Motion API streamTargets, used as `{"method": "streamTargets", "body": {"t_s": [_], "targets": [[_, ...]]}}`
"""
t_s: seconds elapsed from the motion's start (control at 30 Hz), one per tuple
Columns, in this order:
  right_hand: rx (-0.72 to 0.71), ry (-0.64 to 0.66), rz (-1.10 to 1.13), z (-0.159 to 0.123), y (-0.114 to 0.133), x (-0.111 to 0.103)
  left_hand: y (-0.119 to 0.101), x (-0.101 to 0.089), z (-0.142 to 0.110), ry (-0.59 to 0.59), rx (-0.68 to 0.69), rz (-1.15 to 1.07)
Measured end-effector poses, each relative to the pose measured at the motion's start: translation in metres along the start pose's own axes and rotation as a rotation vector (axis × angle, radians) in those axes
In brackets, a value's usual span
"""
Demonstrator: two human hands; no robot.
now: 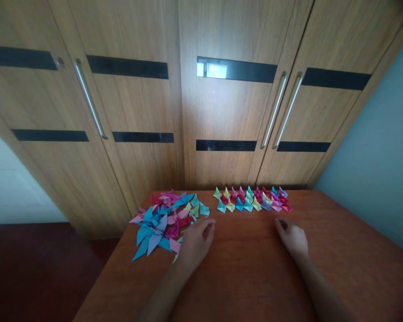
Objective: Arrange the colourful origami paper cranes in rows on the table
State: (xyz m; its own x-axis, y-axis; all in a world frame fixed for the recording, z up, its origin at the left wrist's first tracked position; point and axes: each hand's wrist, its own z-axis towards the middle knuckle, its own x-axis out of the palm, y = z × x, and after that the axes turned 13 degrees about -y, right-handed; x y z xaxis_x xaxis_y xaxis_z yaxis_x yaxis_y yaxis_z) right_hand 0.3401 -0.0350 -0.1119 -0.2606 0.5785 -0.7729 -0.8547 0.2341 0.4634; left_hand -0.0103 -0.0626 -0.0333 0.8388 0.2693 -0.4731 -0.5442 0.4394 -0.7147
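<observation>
My left hand [197, 239] is closed in a loose curl at the right edge of a loose pile of folded paper cranes [157, 230] in blue, pink, purple and green. It covers part of the pile, and I see nothing in its fingers. Further right, my right hand [293, 238] rests closed near the wooden table [242, 268], with nothing visible in it. Beyond both hands, small folded paper pieces [248, 201] stand in rows along the back of the table, in mixed colours with their points upward. The right hand lies just in front of their right end, apart from them.
Behind the table stands a wooden wardrobe [221, 107] with dark strips and long metal handles [274, 109]. A pale blue wall [376, 147] is at the right. On the left are a white panel [13, 183] and the dark red floor [30, 268].
</observation>
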Motion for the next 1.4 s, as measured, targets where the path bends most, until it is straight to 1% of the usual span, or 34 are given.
{"method": "streamTargets", "body": {"t_s": [0.07, 0.13, 0.2, 0.27, 0.3, 0.37, 0.5, 0.63, 0.73, 0.8, 0.87, 0.93, 1.0, 1.07, 1.1, 1.13, 1.17, 1.2, 1.3, 1.37, 1.4], "targets": [[-0.043, 0.033, 0.019, -0.001, 0.003, 0.001, 0.006, -0.026, 0.009, -0.007, 0.045, 0.211], [-0.041, 0.051, 0.035, -0.001, 0.003, 0.001, 0.015, -0.052, 0.013, -0.026, 0.039, 0.435], [-0.018, 0.058, 0.067, 0.001, 0.002, 0.001, 0.023, -0.074, 0.011, -0.006, 0.008, 0.627], [0.0, 0.058, 0.104, 0.002, 0.0, 0.001, 0.03, -0.09, 0.005, 0.047, -0.014, 0.769], [0.004, 0.057, 0.12, 0.003, -0.001, 0.001, 0.032, -0.094, 0.001, 0.075, -0.022, 0.826], [0.008, 0.054, 0.143, 0.004, -0.001, 0.001, 0.034, -0.098, -0.006, 0.12, -0.034, 0.912], [0.004, 0.06, 0.157, 0.003, 0.0, 0.0, 0.033, -0.094, -0.013, 0.151, -0.046, 1.007], [-0.006, 0.056, 0.162, 0.003, -0.001, 0.0, 0.03, -0.088, -0.009, 0.161, -0.049, 1.03], [-0.007, 0.057, 0.165, 0.004, -0.002, 0.002, 0.028, -0.087, -0.007, 0.152, -0.052, 1.018], [-0.005, 0.061, 0.16, 0.004, -0.003, 0.003, 0.026, -0.091, -0.006, 0.121, -0.054, 1.02], [-0.006, 0.068, 0.149, 0.004, -0.002, 0.003, 0.023, -0.097, -0.002, 0.057, -0.03, 1.029], [-0.01, 0.075, 0.14, 0.004, -0.001, 0.002, 0.017, -0.103, 0.005, -0.048, 0.017, 1.007], [-0.012, 0.083, 0.13, 0.004, 0.0, 0.001, 0.007, -0.104, 0.015, -0.173, 0.074, 0.885], [-0.009, 0.085, 0.123, 0.004, 0.001, 0.0, -0.006, -0.093, 0.023, -0.244, 0.132, 0.672], [-0.007, 0.085, 0.12, 0.004, 0.002, 0.0, -0.013, -0.083, 0.026, -0.239, 0.16, 0.552], [-0.005, 0.085, 0.118, 0.004, 0.002, 0.0, -0.019, -0.069, 0.028, -0.199, 0.177, 0.45], [-0.003, 0.084, 0.117, 0.004, 0.002, 0.0, -0.024, -0.053, 0.028, -0.139, 0.187, 0.36], [-0.001, 0.084, 0.117, 0.004, 0.002, 0.0, -0.028, -0.035, 0.028, -0.053, 0.197, 0.286], [-0.002, 0.084, 0.121, 0.004, 0.002, 0.0, -0.03, 0.025, 0.021, 0.14, 0.189, 0.162], [-0.002, 0.085, 0.128, 0.004, 0.002, 0.0, -0.025, 0.061, 0.016, 0.193, 0.139, 0.114], [-0.001, 0.088, 0.132, 0.004, 0.002, 0.0, -0.021, 0.077, 0.014, 0.196, 0.102, 0.078]]}}
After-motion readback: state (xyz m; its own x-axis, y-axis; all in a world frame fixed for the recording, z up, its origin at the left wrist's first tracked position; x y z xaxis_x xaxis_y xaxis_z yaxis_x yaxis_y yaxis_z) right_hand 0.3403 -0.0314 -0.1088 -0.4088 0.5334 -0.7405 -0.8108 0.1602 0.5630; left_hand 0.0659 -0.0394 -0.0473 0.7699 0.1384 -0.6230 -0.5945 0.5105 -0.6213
